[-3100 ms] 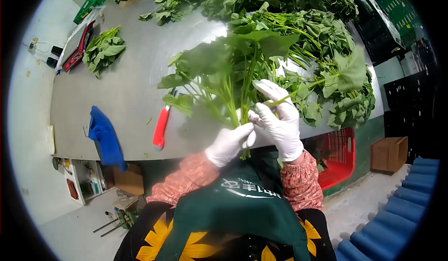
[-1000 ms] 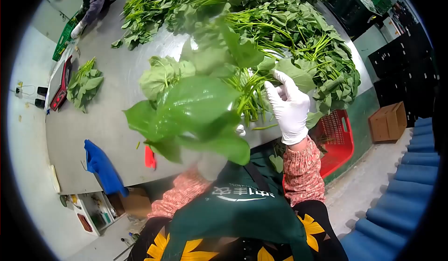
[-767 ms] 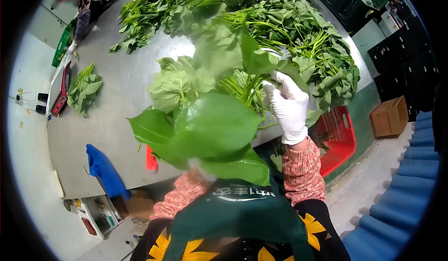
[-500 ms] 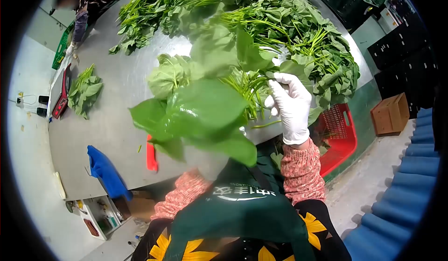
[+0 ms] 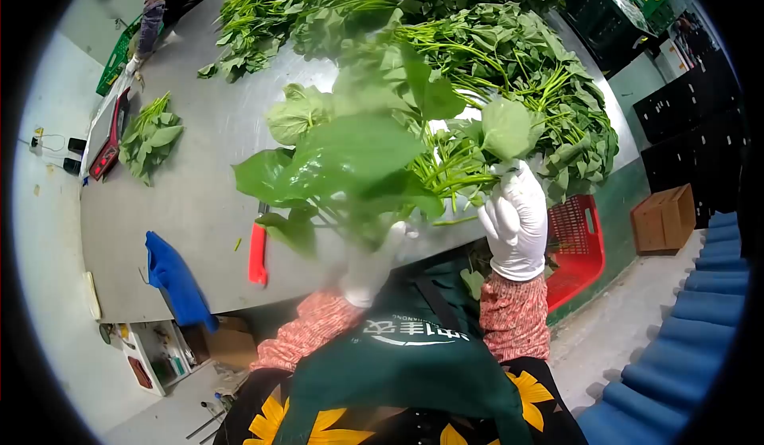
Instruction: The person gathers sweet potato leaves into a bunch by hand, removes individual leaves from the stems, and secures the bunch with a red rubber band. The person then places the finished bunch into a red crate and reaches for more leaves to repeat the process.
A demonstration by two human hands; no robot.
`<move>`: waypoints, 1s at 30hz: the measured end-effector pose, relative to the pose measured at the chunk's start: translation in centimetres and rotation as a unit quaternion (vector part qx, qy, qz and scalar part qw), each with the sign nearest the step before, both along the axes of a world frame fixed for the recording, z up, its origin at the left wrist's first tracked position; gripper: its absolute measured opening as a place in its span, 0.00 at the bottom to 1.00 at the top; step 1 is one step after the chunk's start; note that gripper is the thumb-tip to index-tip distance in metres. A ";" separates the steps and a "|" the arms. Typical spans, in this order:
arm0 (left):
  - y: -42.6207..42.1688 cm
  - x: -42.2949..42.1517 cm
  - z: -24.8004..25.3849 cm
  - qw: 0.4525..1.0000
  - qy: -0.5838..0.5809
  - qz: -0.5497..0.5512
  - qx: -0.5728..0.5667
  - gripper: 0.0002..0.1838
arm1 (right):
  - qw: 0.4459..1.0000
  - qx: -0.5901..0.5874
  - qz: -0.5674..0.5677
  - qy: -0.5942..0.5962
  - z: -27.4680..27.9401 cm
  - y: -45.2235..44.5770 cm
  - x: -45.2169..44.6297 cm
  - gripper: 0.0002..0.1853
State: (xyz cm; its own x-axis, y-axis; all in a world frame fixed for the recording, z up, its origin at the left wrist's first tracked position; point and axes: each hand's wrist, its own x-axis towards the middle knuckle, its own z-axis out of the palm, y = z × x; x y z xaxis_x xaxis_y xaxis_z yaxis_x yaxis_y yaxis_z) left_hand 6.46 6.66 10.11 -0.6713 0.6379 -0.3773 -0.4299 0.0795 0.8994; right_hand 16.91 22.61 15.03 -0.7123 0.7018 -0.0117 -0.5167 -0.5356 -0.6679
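Observation:
A bunch of leafy greens [image 5: 350,159] with broad leaves and green stems is held up close to the camera, partly blurred. My left hand [image 5: 372,266], white-gloved, is closed at the lower side of this bunch; leaves hide some of its fingers. To the right, my right hand [image 5: 517,222], also gloved, pinches a stem that carries a round leaf [image 5: 507,128]. Cut stem ends of the bunch point toward the right hand. Left of the bunch, a knife [image 5: 257,254] with a red handle lies on the metal table [image 5: 199,198].
Large heaps of greens [image 5: 509,55] cover the table's far side. A small bunch [image 5: 151,139] lies beside a red scale [image 5: 110,143]. A blue cloth [image 5: 175,282] hangs at the near edge. A red basket [image 5: 581,254] stands right, below the table. Another person [image 5: 159,0] works far left.
My right hand has moved down and toward me, now with a round leaf above its fingers. My left hand shows more below the bunch. The view has shifted slightly.

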 end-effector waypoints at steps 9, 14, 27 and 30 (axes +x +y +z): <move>-1.6 -3.5 -2.7 0.999 0.039 0.012 -0.024 0.12 | 0.996 0.022 0.034 0.084 2.8 0.3 6.4 0.08; -2.6 -5.8 -2.9 0.985 -0.102 0.027 0.139 0.12 | 0.781 0.348 -0.066 -0.514 -2.3 2.4 11.3 0.10; -3.2 -5.4 -3.2 0.900 -0.343 -0.019 0.269 0.12 | 0.484 0.620 -0.049 -0.616 -6.9 1.6 11.7 0.10; -3.3 -5.3 -3.1 0.900 -0.336 -0.020 0.277 0.12 | 0.534 0.577 -0.039 -0.617 -6.2 0.6 9.6 0.22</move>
